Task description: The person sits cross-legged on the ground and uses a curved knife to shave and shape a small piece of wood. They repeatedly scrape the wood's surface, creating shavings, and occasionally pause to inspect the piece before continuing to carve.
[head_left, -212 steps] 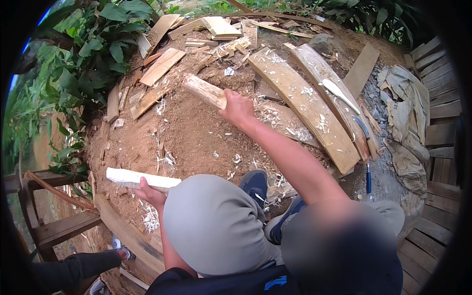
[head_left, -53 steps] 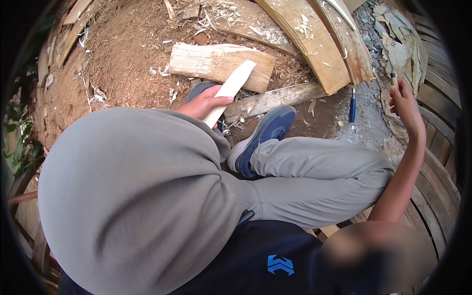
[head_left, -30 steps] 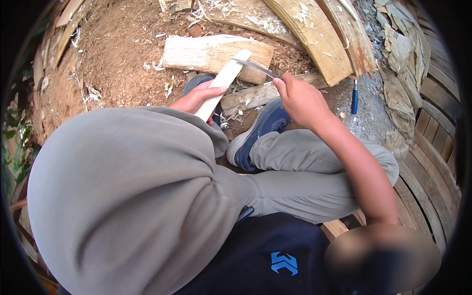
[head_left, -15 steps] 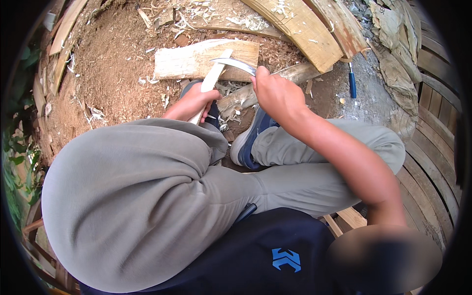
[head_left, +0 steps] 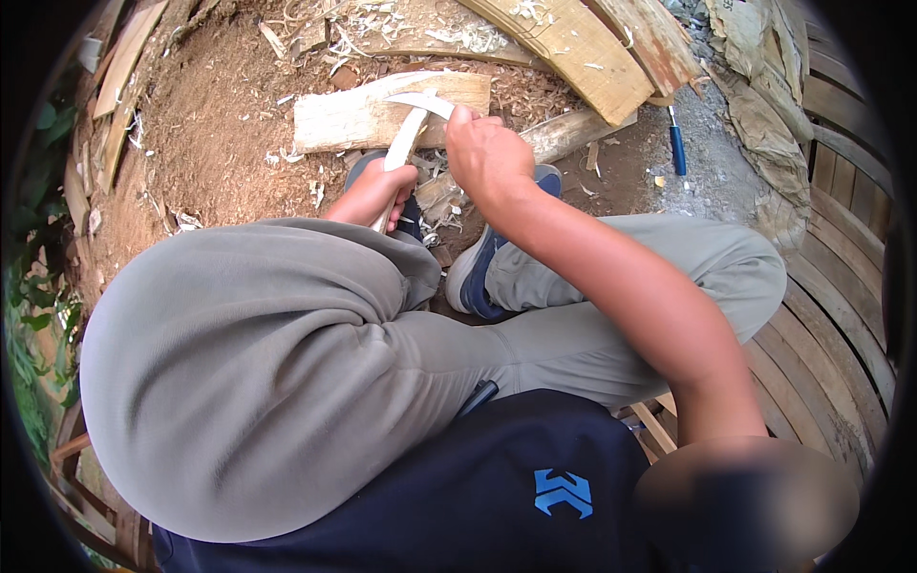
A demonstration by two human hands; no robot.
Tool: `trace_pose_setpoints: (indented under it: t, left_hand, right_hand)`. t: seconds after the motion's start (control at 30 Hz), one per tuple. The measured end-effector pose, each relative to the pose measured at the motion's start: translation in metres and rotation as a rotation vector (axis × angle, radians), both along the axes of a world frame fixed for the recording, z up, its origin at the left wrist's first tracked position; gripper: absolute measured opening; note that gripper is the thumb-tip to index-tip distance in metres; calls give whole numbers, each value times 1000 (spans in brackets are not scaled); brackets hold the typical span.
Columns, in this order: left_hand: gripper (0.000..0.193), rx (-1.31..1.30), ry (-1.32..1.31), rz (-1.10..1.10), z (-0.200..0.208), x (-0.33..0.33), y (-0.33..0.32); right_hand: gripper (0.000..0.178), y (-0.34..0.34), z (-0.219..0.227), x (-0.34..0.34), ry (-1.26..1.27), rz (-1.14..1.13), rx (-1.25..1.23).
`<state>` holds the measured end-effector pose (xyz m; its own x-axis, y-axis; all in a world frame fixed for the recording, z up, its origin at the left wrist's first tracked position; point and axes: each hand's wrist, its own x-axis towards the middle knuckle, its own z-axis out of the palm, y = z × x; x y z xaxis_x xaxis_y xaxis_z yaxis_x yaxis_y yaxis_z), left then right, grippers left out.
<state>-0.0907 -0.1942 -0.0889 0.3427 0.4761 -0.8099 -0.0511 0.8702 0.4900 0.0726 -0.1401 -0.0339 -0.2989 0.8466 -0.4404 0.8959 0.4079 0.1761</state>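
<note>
Pale and whittled, a narrow wooden stick (head_left: pixel 405 143) leans upward from my left hand (head_left: pixel 374 195), whose fingers are wrapped round its lower part. The stick's upper end is over a flat wooden block (head_left: pixel 334 122) on the ground. My right hand (head_left: pixel 489 158) is closed in a fist; from it a curved knife blade (head_left: pixel 416 99) points left across the stick near its top. The fist hides the knife's handle. Whether the edge is cutting into the wood cannot be made out.
A rough round log (head_left: pixel 564 137) lies beyond my shoes, beside the block. Thick curved planks (head_left: pixel 583 72) and wood shavings (head_left: pixel 478 38) are at the far side. A blue-handled tool (head_left: pixel 677 148) lies at the right, near crumpled brown sheets (head_left: pixel 764 115). Wooden slats (head_left: pixel 831 267) edge the right.
My right hand has moved left with the knife, and its blade now crosses closer to the stick's top. My left hand keeps its hold, with the stick slightly more upright.
</note>
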Motion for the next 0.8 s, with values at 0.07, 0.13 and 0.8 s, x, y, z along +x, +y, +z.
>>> trace_pose_setpoints:
  t: [0.07, 0.13, 0.8]
  left_hand:
    - [21, 0, 15, -7, 4, 1, 1]
    - [22, 2, 22, -15, 5, 1, 1]
    - [21, -16, 23, -18, -3, -5, -3]
  right_hand:
    - [33, 4, -8, -2, -17, 30, 10]
    - [33, 7, -10, -3, 4, 32, 23]
    - [30, 19, 9, -5, 59, -152, -120]
